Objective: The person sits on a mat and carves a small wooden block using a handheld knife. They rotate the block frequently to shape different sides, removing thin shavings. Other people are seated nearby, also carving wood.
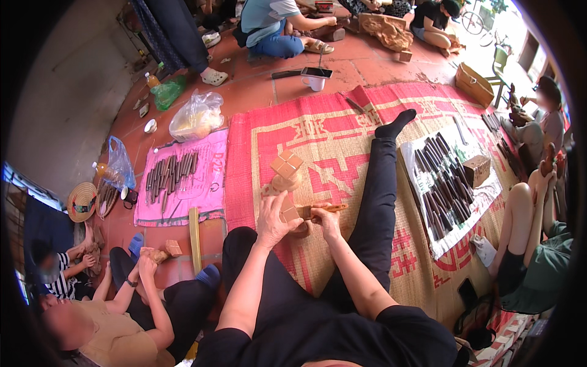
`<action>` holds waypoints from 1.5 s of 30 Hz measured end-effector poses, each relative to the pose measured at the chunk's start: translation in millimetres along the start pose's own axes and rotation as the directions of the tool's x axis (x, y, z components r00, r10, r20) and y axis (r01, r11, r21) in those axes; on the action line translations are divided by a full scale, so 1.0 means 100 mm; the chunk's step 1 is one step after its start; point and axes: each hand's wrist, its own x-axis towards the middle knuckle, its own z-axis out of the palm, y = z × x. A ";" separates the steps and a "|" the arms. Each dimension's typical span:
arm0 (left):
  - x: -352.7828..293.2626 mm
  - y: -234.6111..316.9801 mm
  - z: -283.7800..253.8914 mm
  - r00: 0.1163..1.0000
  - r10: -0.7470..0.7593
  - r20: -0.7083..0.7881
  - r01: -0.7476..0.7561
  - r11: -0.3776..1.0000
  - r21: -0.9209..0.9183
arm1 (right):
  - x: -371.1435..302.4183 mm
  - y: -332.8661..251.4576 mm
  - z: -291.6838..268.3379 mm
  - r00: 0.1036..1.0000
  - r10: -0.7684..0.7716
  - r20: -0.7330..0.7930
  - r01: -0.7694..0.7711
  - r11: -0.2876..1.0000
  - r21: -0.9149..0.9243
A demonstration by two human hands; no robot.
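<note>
We see a pale brown wooden piece between the wearer's knees, over a red-and-tan woven mat; it serves as our landmark. Our left hand has its fingers bent over the piece's near-left side, grasping it steady. Our right hand, just right of the piece, is closed around what looks like a flat brush, its head against the wood. As far as we can judge, the piece's flat-sided block is already shaped; whether the brush leaves a coating or clears dust, and how much remains, we cannot tell. Just beyond the piece is a second wooden form, square above and rounded below, seemingly at a similar stage. Left of our landmark, dark-handled tools lie on a pink sheet; nearer, a co-worker holds a similar carving. Well to its right, more tools cover a white sheet. Far beyond it stands a white mug.
</note>
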 end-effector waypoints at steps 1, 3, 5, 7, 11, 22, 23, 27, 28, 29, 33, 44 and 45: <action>0.00 -0.01 0.00 1.000 0.003 -0.004 -0.003 1.000 0.002 | 0.05 -0.04 0.03 0.998 -0.066 -0.020 0.066 0.998 -0.014; -0.02 -0.05 -0.01 1.000 -0.030 -0.001 0.030 0.999 -0.018 | -0.02 -0.16 0.15 0.997 -0.063 0.050 0.057 0.993 0.107; -0.01 -0.05 -0.02 1.000 -0.018 -0.008 0.018 0.999 -0.031 | -0.07 -0.14 0.21 0.978 0.049 0.204 -0.081 0.985 0.153; -0.02 0.00 0.00 1.000 -0.021 0.015 0.022 1.000 -0.007 | -0.05 -0.02 0.12 0.987 0.107 0.116 -0.119 0.988 0.096; -0.01 0.06 -0.03 0.999 -0.033 0.024 0.033 0.999 -0.022 | 0.12 0.04 -0.08 0.994 0.028 0.104 -0.028 1.000 -0.002; -0.03 0.02 -0.02 1.000 -0.026 0.007 0.026 1.000 -0.015 | 0.03 -0.09 -0.02 0.992 0.061 0.113 -0.070 0.995 0.075; 0.00 -0.01 -0.01 1.000 -0.018 -0.002 0.018 1.000 -0.025 | 0.00 -0.15 0.05 0.993 0.044 0.113 -0.060 0.988 0.146; -0.02 -0.01 -0.01 1.000 -0.016 0.012 0.016 1.000 -0.017 | -0.01 0.00 0.00 0.973 0.141 0.182 -0.140 0.990 -0.015; 0.00 0.01 -0.01 0.999 -0.027 0.033 0.027 1.000 -0.005 | 0.03 0.00 -0.07 0.979 0.106 0.177 -0.102 0.994 -0.031; 0.00 0.01 -0.01 1.000 -0.018 0.025 0.018 1.000 0.002 | 0.06 -0.03 -0.10 0.981 0.074 0.179 -0.066 0.997 -0.052; -0.02 -0.04 0.00 1.000 -0.018 0.010 0.018 1.000 -0.002 | 0.00 -0.19 0.05 0.983 0.040 0.177 -0.070 0.984 0.166; 0.00 -0.02 -0.02 1.000 -0.019 0.007 0.019 1.000 -0.013 | 0.00 -0.15 0.09 0.968 0.083 0.235 -0.124 0.978 0.166; 0.00 -0.01 -0.01 1.000 -0.017 0.013 0.017 1.000 -0.020 | 0.00 -0.07 0.08 0.967 0.119 0.223 -0.157 0.975 0.160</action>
